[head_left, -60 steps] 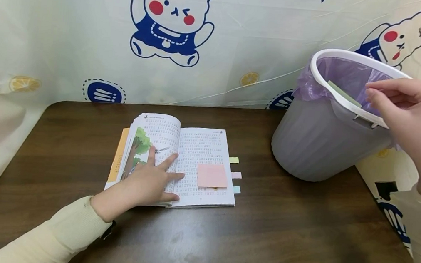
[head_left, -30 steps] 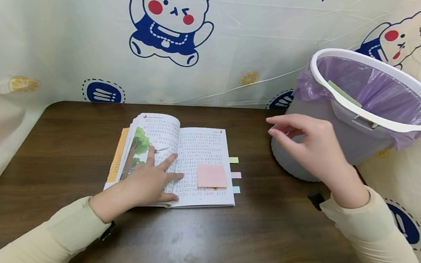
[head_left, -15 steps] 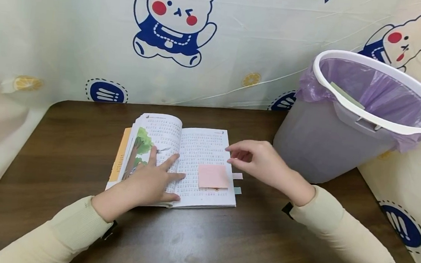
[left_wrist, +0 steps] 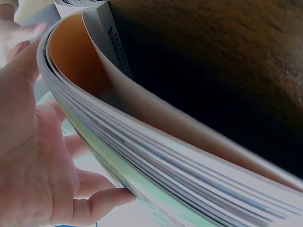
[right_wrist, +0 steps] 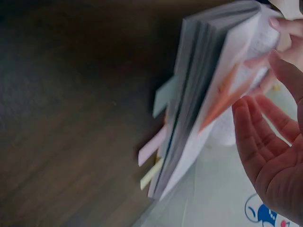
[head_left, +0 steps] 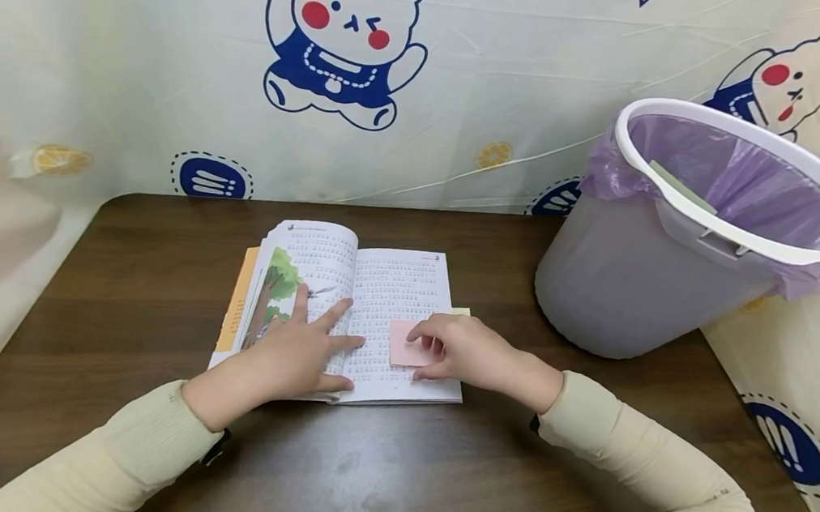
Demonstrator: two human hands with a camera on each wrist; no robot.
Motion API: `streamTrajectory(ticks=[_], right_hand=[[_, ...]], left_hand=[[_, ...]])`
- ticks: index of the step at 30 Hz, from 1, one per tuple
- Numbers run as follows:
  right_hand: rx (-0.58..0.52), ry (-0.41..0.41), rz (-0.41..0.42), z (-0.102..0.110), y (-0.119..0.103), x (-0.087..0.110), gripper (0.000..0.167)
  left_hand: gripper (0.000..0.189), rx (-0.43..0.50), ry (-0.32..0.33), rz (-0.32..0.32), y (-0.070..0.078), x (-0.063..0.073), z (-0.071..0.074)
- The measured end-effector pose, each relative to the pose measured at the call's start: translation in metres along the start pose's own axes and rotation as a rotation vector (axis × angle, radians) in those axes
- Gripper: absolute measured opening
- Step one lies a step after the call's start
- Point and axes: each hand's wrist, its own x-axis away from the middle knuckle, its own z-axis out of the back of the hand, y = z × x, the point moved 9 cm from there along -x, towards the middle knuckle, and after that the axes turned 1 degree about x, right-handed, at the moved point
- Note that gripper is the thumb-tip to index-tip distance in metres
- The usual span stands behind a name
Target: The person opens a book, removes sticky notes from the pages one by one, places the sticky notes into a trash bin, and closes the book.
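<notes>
- Apparently partway done: one green piece [head_left: 683, 188] was in the bin [head_left: 599, 272], far right; the pink note [head_left: 399, 351] was still on the right page of the book [head_left: 396, 283].
- Left hand [head_left: 295, 352]: fingers were spread across the book.
- Right hand [head_left: 471, 351]: thumb and fingers were apart at the note; whether they touched it was unclear.
- Counted: one book, one bin, one note, three edge tabs [right_wrist: 152, 145].

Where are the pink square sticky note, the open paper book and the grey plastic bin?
Pink square sticky note [head_left: 404, 353]: head view, its uncovered left part.
Open paper book [head_left: 387, 290]: head view, its right page.
Grey plastic bin [head_left: 646, 277]: head view, its side wall.
</notes>
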Motion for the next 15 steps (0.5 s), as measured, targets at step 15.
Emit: streamTrajectory(ticks=[15], right_hand=[[0.071, 0.012, -0.048, -0.0036, 0.0052, 0.0053, 0.021]], left_hand=[[0.061, -0.004, -0.018, -0.005, -0.0002, -0.0020, -0.0014]])
